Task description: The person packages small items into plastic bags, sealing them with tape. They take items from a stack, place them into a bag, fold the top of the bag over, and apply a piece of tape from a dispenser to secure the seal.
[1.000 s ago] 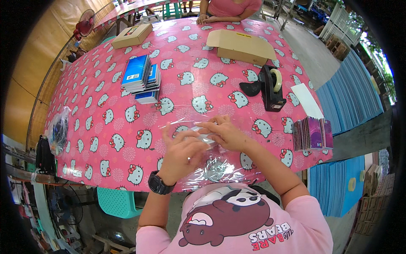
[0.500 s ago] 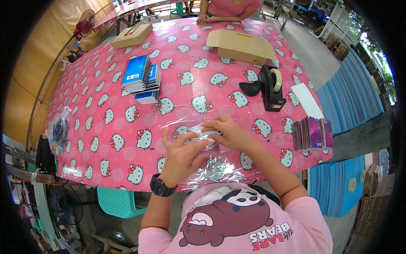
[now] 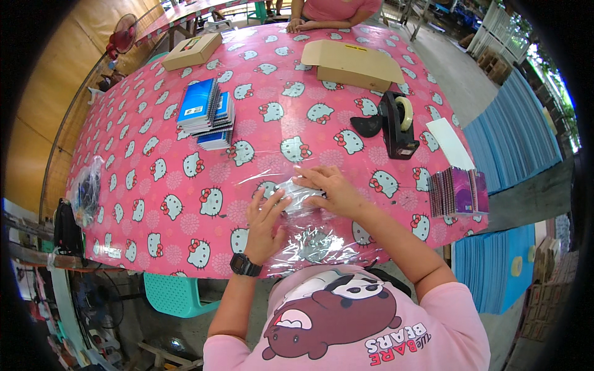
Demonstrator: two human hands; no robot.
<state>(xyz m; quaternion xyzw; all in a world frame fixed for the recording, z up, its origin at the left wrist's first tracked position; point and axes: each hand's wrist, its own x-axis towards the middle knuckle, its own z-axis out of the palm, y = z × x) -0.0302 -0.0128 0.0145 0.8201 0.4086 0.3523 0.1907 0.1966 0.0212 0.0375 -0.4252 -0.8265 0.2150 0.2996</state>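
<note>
A sheet of clear, shiny plastic film (image 3: 315, 244) lies on the table in front of me, wrinkled and catching the light. On its middle rests a small pale bundle (image 3: 298, 196) that looks covered in the same plastic; what it contains cannot be made out. My left hand (image 3: 265, 226), with a black watch on the wrist, lies at the bundle's left side, fingers stretched and slightly spread. From the right, my right hand (image 3: 337, 193) reaches over the bundle, its fingers extended and resting on the plastic. Neither hand is closed round anything.
Blue spiral notebooks (image 3: 201, 111) are stacked at the left. A black tape dispenser (image 3: 396, 127), purple spiral notebooks (image 3: 455, 193) and an open cardboard box (image 3: 352, 65) stand at the right. A closed box (image 3: 193, 51) sits far left; another person's hands (image 3: 298, 25) rest at the far edge.
My left hand has drawn back slightly toward the left and flattened, its fingers straighter. My right hand stays nearly in place on the plastic.
</note>
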